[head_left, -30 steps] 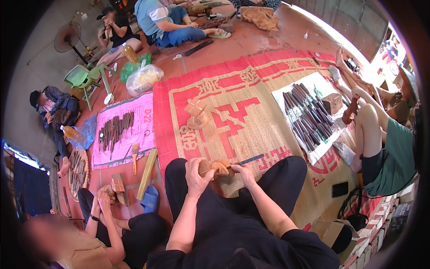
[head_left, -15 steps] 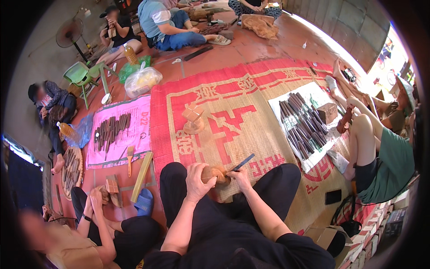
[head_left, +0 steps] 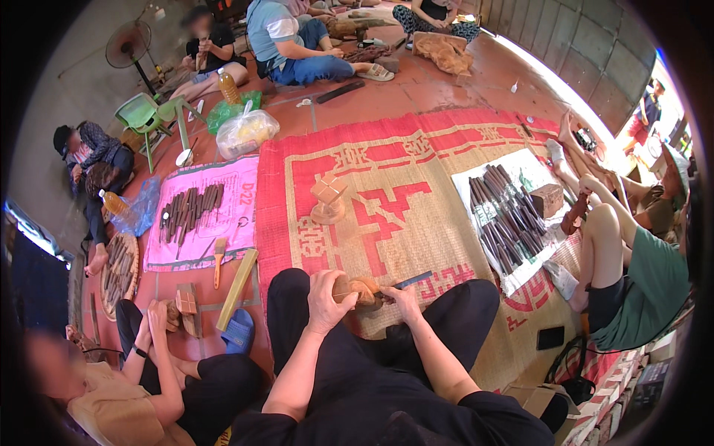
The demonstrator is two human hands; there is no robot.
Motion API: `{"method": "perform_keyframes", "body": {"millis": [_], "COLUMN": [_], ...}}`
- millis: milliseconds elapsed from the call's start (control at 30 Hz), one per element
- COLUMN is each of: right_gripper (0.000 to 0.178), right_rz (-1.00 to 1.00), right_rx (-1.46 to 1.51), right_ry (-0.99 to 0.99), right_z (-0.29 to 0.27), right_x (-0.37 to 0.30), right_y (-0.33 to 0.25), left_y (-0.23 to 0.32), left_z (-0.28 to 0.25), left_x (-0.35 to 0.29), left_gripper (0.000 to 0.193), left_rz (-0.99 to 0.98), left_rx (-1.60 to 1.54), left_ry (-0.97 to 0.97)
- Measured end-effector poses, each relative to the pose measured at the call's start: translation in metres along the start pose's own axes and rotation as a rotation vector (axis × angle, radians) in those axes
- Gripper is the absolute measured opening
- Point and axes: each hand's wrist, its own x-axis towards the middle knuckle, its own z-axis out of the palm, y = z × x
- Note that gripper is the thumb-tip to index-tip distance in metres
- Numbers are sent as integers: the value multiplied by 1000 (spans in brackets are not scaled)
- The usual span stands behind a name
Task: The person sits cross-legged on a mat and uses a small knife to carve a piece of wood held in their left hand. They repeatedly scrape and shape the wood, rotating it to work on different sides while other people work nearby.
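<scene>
My left hand (head_left: 326,303) is closed around a rounded piece of carved wood (head_left: 363,289), holding it low between my bent legs. My right hand (head_left: 404,302) grips a long flat dark file (head_left: 414,280), whose far end sticks out to the right. The file's near end lies against or close beside the right side of the wood; my fingers partly hide that spot. On the mat ahead stands another carved wooden piece (head_left: 326,212), with a squarish block (head_left: 328,188) at its top marked by crossing lines.
A red and tan woven mat (head_left: 401,245) spreads ahead. Rows of dark tools lie on a pink sheet (head_left: 242,215) at left and a white sheet (head_left: 462,182) at right. A brush (head_left: 219,260), a blue slipper (head_left: 239,332) and a phone (head_left: 550,338) lie nearby. Several people sit around.
The file has tipped from a steeper slant to a flatter one, and my right hand sits slightly lower. The left hand keeps its hold on the wood. The whole view has shifted a little.
</scene>
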Motion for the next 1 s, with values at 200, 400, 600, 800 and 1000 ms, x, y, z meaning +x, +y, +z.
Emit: {"method": "perform_keyframes", "body": {"millis": [200, 400, 600, 800, 1000], "right_gripper": [12, 14, 14, 14, 16], "right_rz": [15, 54, 32, 69, 33], "right_rx": [128, 95, 146, 158, 118], "right_ry": [94, 68, 72, 102, 118], "right_z": [-2, 4, 4, 7, 5], "right_x": [2, -3, -2, -3, -1], "right_y": [4, -4, 7, 2, 13], "left_y": [1, 2, 2, 2, 5], "left_z": [4, 3, 2, 0, 3], "left_x": [-1, -1, -2, -3, -3], "left_gripper": [45, 45, 45, 45, 45], "left_rz": [43, 42, 23, 18, 45], "left_rx": [12, 16, 0, 3, 6], "left_ry": [-7, -14, -13, -7, -14]}}
